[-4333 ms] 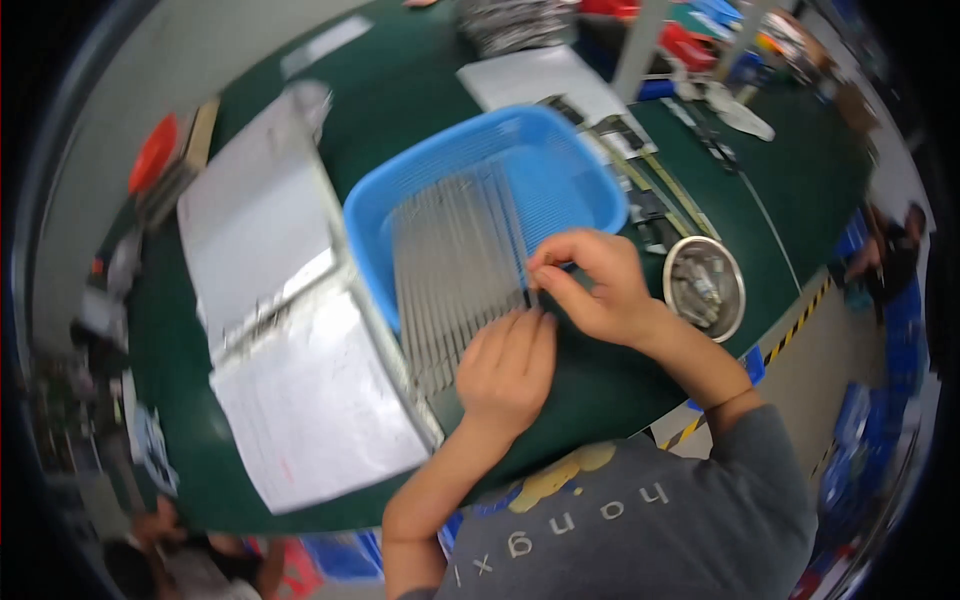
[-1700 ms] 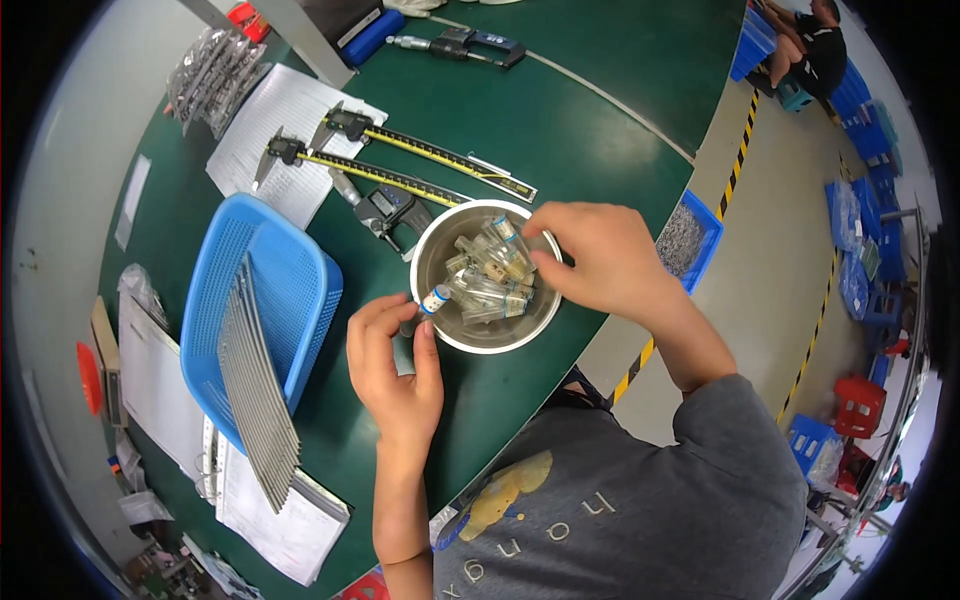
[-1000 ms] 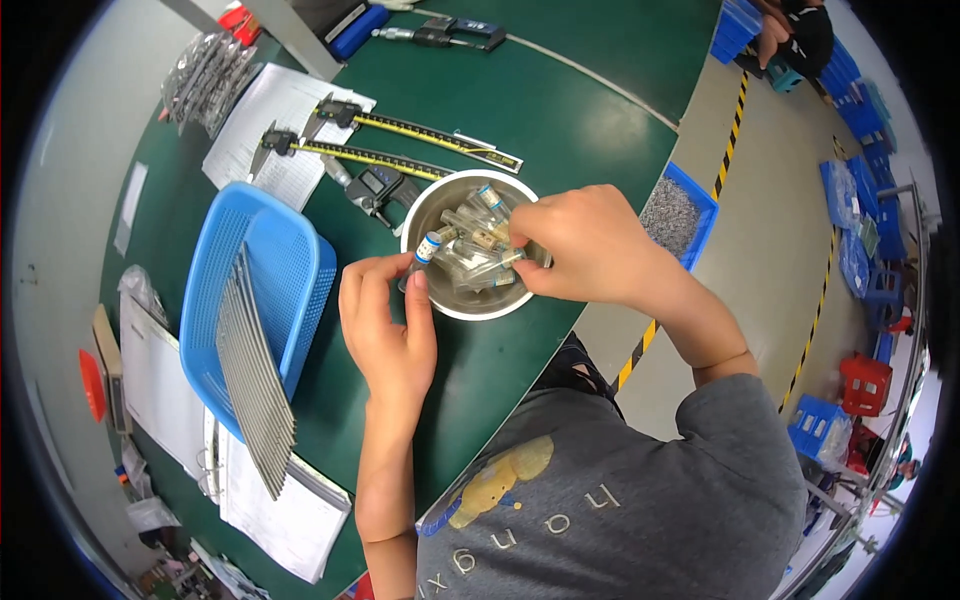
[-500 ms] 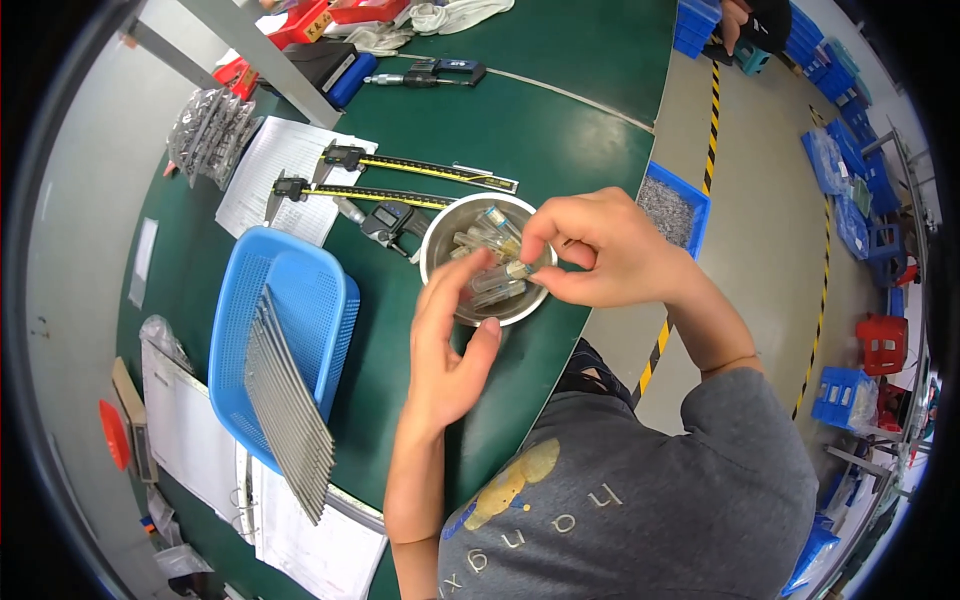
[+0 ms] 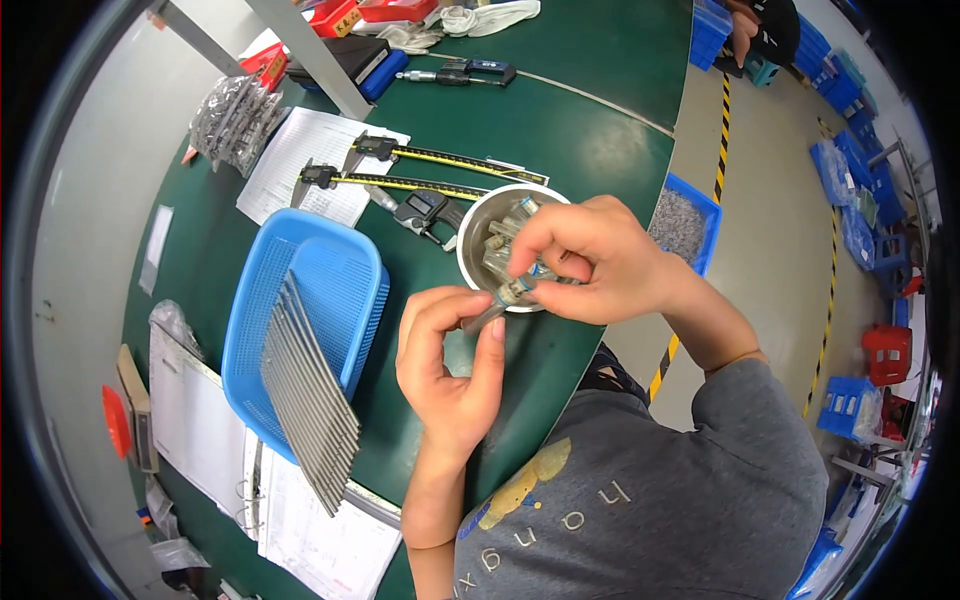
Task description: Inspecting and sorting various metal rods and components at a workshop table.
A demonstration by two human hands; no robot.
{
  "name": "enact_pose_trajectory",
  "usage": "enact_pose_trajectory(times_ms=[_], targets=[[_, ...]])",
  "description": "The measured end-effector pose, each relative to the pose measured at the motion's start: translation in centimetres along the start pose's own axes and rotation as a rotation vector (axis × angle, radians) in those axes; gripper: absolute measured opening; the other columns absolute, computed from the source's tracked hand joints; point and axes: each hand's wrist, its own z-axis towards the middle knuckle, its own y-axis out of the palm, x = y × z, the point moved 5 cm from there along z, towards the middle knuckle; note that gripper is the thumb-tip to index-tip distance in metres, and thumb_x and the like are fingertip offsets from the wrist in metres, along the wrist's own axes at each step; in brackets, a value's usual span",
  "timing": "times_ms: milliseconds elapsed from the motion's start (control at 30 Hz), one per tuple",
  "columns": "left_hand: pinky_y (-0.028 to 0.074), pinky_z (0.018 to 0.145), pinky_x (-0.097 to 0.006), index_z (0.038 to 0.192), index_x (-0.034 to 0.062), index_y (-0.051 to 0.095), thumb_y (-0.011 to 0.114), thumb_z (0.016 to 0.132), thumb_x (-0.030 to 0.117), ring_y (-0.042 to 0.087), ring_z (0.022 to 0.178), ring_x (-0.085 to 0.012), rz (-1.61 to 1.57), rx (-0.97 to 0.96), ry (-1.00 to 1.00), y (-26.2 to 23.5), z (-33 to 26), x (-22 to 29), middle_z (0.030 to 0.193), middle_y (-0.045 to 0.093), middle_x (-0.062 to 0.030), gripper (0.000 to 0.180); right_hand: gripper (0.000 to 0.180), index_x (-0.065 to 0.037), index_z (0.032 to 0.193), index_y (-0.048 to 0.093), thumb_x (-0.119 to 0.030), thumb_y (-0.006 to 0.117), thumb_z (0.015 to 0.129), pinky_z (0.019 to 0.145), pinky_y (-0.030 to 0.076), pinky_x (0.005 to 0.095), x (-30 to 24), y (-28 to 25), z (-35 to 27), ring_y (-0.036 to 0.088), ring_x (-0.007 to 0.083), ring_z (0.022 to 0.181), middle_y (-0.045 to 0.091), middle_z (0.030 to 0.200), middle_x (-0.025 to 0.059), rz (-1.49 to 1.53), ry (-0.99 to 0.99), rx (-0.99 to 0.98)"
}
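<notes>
A small clear tube (image 5: pixel 487 316) with a banded, blue-edged end is held between my two hands, tilted at the near side of the bowl. My left hand (image 5: pixel 450 370) pinches its clear lower end between thumb and fingertips. Thumb and forefinger of my right hand (image 5: pixel 600 260) close on the banded upper end. Just beyond, a round metal bowl (image 5: pixel 467 238) holds several similar clear tubes (image 5: pixel 497 243), some with blue at their ends. My right hand covers part of the bowl and its contents.
Left of the bowl, a blue mesh basket (image 5: pixel 245 330) carries a row of thin metal rods (image 5: pixel 310 395). Two digital calipers (image 5: pixel 420 185) and a micrometer (image 5: pixel 430 212) lie beyond. A blue bin (image 5: pixel 708 235) of small grey pieces stands past the table's right edge. Another person (image 5: pixel 765 30) sits farther off.
My left hand has closed from a spread pose onto the tube's lower end. The tube has come from over the bowl to its near rim. The whole view has shifted slightly.
</notes>
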Motion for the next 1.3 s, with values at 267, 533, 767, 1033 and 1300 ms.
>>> enact_pose_trajectory(times_ms=[267,533,767,1033,1300], targets=[[0.049,0.064,-0.032,0.093,0.0008,0.061,0.066,0.081,0.004,0.064,0.076,-0.0262,0.477,0.009,-0.097,0.1,0.5,-3.2,0.086,0.067,-0.0112,0.014,0.026,-0.011,0.095,0.064,-0.018,0.072,0.071,0.049,0.036,0.0335,5.1,-0.1,-1.6,0.048,0.0198,0.049,0.043,0.051,0.0015,-0.536,0.281,-0.173],[0.037,0.096,-0.046,0.094,0.0062,0.063,0.066,0.078,0.01,0.047,0.119,-0.0374,0.745,-0.281,0.098,3.4,0.5,-4.6,0.121,0.055,-0.0135,0.016,0.013,-0.012,0.089,0.065,-0.019,0.062,0.078,0.055,0.046,0.04,7.1,-2.1,-4.8,0.062,0.0268,0.062,0.06,0.062,0.007,-0.381,0.619,-0.08],[0.036,0.098,-0.048,0.098,0.0065,0.064,0.063,0.079,0.011,0.044,0.121,-0.0404,0.766,-0.363,0.051,3.2,-1.3,-4.5,0.119,0.054,-0.0132,0.02,0.009,-0.011,0.083,0.066,-0.018,0.061,0.079,0.054,0.046,0.0393,7.5,-1.9,-5.3,0.062,0.0273,0.062,0.063,0.066,0.0077,-0.367,0.544,-0.031],[0.038,0.099,-0.048,0.1,0.007,0.066,0.066,0.077,0.012,0.042,0.124,-0.0437,0.715,-0.382,-0.028,0.9,-4.3,-3.1,0.126,0.051,-0.0167,0.024,0.01,-0.011,0.086,0.067,-0.011,0.067,0.076,0.045,0.032,0.0323,6.7,-1.0,-4.4,0.042,0.0165,0.045,0.043,0.051,0.0027,-0.361,0.358,-0.014],[0.039,0.094,-0.045,0.107,0.0054,0.065,0.065,0.075,0.008,0.052,0.108,-0.0299,0.839,-0.322,-0.072,-0.1,-3.3,-1.5,0.111,0.062,-0.0075,0.032,0.016,-0.008,0.089,0.068,-0.003,0.068,0.074,0.043,0.03,0.0275,6.1,0.7,-4.2,0.038,0.0112,0.042,0.044,0.052,0.0024,-0.193,0.342,-0.023]])
